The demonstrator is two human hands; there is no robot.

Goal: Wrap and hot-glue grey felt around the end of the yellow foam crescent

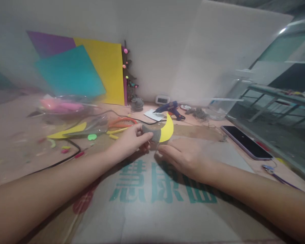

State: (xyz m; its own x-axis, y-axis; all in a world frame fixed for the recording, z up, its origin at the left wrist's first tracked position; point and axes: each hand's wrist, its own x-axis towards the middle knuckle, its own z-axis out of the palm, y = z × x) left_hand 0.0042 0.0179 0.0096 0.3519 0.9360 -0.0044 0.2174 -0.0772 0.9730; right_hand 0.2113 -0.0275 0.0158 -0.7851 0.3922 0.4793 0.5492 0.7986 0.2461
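My left hand (137,139) pinches a crescent moon cut-out by its grey end, thumb on top. The crescent (167,131) is bright yellow on its right part, with a grey fuzzy piece (154,135) covering the left part. Just below its lower edge is my right hand (186,157), with fingers bent and pressed together; whether they touch the crescent or hold something small is hidden. Both hands are above a cardboard sheet (162,220) printed with green characters.
Behind the hands lie a blue glue gun (167,107) on white paper, a small white clock (162,99) and orange-handled scissors (123,121). Yellow scraps and a black cord are at left. A phone (245,142) rests at right. Coloured sheets (99,67) lean on the back wall.
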